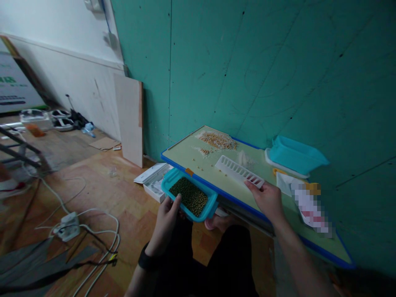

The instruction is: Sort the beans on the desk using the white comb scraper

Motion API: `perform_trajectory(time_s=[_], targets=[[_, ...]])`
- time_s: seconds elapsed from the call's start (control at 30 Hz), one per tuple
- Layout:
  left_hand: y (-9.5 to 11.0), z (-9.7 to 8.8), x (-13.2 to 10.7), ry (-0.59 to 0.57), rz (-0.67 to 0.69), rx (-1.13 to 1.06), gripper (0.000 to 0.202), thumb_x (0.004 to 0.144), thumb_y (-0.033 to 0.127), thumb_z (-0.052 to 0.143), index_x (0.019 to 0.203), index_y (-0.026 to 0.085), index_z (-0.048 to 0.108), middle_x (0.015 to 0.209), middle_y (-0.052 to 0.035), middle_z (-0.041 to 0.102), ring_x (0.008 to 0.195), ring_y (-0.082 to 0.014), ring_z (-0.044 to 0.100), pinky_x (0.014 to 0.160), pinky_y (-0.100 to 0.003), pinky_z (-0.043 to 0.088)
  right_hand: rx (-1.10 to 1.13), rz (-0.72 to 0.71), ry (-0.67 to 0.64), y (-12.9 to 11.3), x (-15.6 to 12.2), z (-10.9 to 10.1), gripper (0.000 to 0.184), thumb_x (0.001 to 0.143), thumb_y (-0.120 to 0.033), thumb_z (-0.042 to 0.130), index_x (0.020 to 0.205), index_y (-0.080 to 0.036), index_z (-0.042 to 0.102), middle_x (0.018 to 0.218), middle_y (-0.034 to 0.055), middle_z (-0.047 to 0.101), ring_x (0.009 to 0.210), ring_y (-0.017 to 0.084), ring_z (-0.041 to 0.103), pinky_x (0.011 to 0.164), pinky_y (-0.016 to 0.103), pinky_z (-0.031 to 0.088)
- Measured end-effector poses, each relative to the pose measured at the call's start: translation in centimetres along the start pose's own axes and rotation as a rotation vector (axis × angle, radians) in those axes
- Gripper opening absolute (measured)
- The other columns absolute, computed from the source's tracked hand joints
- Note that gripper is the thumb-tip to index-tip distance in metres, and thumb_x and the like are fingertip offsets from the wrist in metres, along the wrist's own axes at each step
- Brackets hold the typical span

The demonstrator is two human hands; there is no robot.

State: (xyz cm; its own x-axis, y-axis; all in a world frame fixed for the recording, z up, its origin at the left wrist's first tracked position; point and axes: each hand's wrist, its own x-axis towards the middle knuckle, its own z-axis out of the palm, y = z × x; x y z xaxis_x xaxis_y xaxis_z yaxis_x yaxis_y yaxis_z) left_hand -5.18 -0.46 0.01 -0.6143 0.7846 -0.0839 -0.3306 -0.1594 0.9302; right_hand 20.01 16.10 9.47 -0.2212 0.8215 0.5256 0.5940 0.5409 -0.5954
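My left hand (169, 211) grips the near edge of a turquoise plastic container (213, 203), held beside the table's front edge. Small green beans (189, 196) cover its bottom. Over the table, my right hand (268, 199) pinches the right end of a white slotted tray (238, 171), like an ice cube tray. Its compartments face up and no filling shows in them. Behind the tray lies a small heap of white powder (245, 159). Farther left, a spread of yellowish beans (216, 141) mixed with white grains covers the tabletop.
The light green table (182, 153) has a blue rim and stands against a teal wall (210, 62). A second turquoise container (298, 154) is at its back right, near a blurred-out packet (312, 210). An open white box (154, 187), a power strip (68, 226) and cables lie on the floor.
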Motion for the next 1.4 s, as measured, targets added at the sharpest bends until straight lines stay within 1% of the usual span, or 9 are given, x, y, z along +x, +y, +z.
perform_trajectory(time_s=[0.1,0.27,0.43,0.57,0.67,0.77,0.97,1.27,1.4], targets=[[-0.3,-0.1,0.2,-0.003,-0.018,-0.004,0.045,0.074,0.057,0.077,0.089,0.017,0.063,0.058,0.0051,0.055,0.047,-0.0116,0.052,0.045,-0.022,0.042,-0.005,-0.044,-0.027,-0.1,-0.4,0.3,0.035,0.086,-0.051,0.062,0.088,-0.019,0.077,0.087,0.0094,0.079,0.082,0.027,0.075,0.066,0.03,0.055],[-0.7,0.1,0.2,-0.025,-0.036,-0.031,0.045,0.076,0.058,0.075,0.092,0.017,0.063,0.056,0.0048,0.056,0.046,-0.0117,0.053,0.046,-0.022,0.042,-0.104,-0.199,-0.008,-2.0,-1.9,0.1,0.029,0.091,-0.044,0.063,0.091,-0.019,0.078,0.079,0.0073,0.079,0.068,0.023,0.075,0.058,0.027,0.054],[-0.6,0.8,0.0,-0.02,-0.05,-0.047,0.046,0.074,0.061,0.076,0.083,0.019,0.058,0.052,0.0059,0.055,0.044,-0.0118,0.053,0.044,-0.022,0.043,-0.076,-0.454,0.014,-5.5,-4.6,0.7,0.018,0.094,-0.023,0.06,0.098,-0.02,0.076,0.087,0.0059,0.08,0.071,0.02,0.076,0.068,0.025,0.058],[-0.6,1.0,-0.1,-0.005,-0.047,-0.052,0.048,0.071,0.062,0.077,0.078,0.02,0.055,0.05,0.0066,0.054,0.042,-0.0117,0.052,0.042,-0.022,0.043,-0.026,-0.521,-0.018,-7.2,-5.5,1.9,0.021,0.094,-0.015,0.057,0.105,-0.021,0.074,0.092,0.0037,0.08,0.074,0.017,0.077,0.072,0.023,0.059],[-0.4,0.8,-0.1,0.006,-0.033,-0.06,0.048,0.071,0.061,0.078,0.08,0.019,0.056,0.052,0.0061,0.055,0.044,-0.0119,0.053,0.045,-0.023,0.045,-0.039,-0.507,0.071,-6.8,-4.5,2.4,0.017,0.093,-0.021,0.06,0.099,-0.02,0.076,0.09,0.0053,0.08,0.072,0.019,0.076,0.071,0.024,0.059],[-0.1,0.3,0.1,0.04,-0.016,-0.057,0.047,0.07,0.06,0.079,0.08,0.018,0.058,0.054,0.0054,0.056,0.046,-0.0116,0.053,0.046,-0.022,0.044,-0.118,-0.398,0.164,-4.9,-2.2,2.5,0.022,0.093,-0.034,0.062,0.094,-0.019,0.078,0.086,0.009,0.079,0.071,0.023,0.076,0.064,0.027,0.057],[0.8,-0.9,1.0,0.091,0.016,-0.02,0.047,0.068,0.058,0.079,0.08,0.017,0.06,0.055,0.0043,0.058,0.047,-0.013,0.055,0.046,-0.024,0.045,-0.135,-0.221,0.062,-1.9,1.8,3.7,0.036,0.09,-0.049,0.061,0.087,-0.018,0.078,0.077,0.0116,0.078,0.069,0.027,0.075,0.058,0.03,0.052],[1.5,-1.8,2.4,0.072,-0.022,0.006,0.048,0.068,0.06,0.078,0.077,0.018,0.059,0.049,0.0034,0.059,0.042,-0.0133,0.055,0.044,-0.023,0.042,0.044,-0.333,-0.106,-6.1,-1.4,4.9,0.021,0.092,-0.035,0.062,0.099,-0.022,0.077,0.085,0.0057,0.079,0.072,0.021,0.076,0.065,0.026,0.054],[2.2,-1.8,2.1,0.051,-0.042,-0.012,0.044,0.069,0.056,0.079,0.08,0.018,0.058,0.051,0.0043,0.059,0.043,-0.0125,0.055,0.046,-0.023,0.042,0.094,-0.327,-0.082,-6.8,-1.3,4.7,0.018,0.091,-0.034,0.064,0.098,-0.024,0.077,0.086,0.0043,0.08,0.074,0.021,0.076,0.067,0.026,0.055]])
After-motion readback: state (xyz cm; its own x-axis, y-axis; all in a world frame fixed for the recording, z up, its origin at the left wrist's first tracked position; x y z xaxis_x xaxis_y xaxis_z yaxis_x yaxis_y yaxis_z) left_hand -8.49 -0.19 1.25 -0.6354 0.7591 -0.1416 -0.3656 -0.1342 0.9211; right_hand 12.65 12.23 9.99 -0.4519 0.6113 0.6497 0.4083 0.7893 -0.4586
